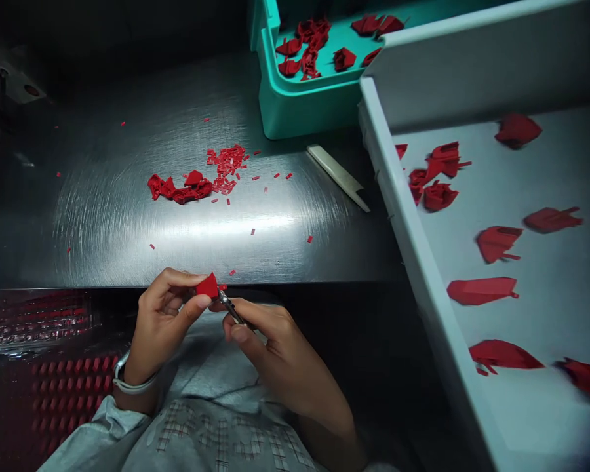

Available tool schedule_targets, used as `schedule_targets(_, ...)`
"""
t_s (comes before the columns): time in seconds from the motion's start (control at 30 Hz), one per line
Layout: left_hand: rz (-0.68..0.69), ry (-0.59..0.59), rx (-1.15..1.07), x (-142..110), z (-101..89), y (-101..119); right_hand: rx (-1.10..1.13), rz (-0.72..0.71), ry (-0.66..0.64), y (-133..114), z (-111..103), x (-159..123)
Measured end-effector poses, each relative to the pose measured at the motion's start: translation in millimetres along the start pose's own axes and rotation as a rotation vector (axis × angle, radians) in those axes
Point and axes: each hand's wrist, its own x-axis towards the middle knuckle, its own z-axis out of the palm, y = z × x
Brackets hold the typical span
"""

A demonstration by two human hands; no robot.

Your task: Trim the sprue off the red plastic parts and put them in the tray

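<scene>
Between the thumb and fingers of my left hand (170,308) is a small red plastic part (207,286), held just over the front edge of the metal table. My right hand (263,328) grips a pair of nippers (231,307). The jaws of the nippers touch the right side of the red part, where a small red tab (223,287) sticks out. Farther back on the table lie a cluster of joined red parts (179,188) and a pile of tiny red offcuts (229,164).
A teal bin (309,108) holding red parts stands at the back. On the right, a white tray (408,236) contains several larger red parts. A pale blade-like strip (338,176) lies near it. Rows of red pieces (73,393) sit low on the left.
</scene>
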Motion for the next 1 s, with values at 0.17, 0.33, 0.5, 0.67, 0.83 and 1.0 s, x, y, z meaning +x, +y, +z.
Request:
schedule_targets(0.17,0.011,0.017,0.029,-0.8,1.0,2.3,0.007,0.003,-0.006,-0.4,0.0,-0.7)
schedule_targets(0.33,0.008,0.016,0.035,-2.9,0.0,2.9,0.013,0.0,-0.003,0.6,1.8,-0.8)
schedule_targets(0.5,0.025,0.046,0.059,-4.6,-1.8,0.7,-0.012,-0.009,-0.001,0.8,2.3,0.0)
schedule_targets(0.67,0.055,0.045,0.024,-5.5,-3.5,-2.8,-0.041,-0.008,-0.025,2.8,-0.1,0.2)
schedule_targets(0.83,0.16,-0.033,-0.036,-6.8,-3.5,-4.6,-0.08,0.041,-0.063,2.7,-3.2,-1.7)
schedule_targets(1.0,0.225,-0.081,-0.075,-9.4,-2.8,-3.2,-0.077,0.049,-0.088,-0.7,-3.7,-4.3)
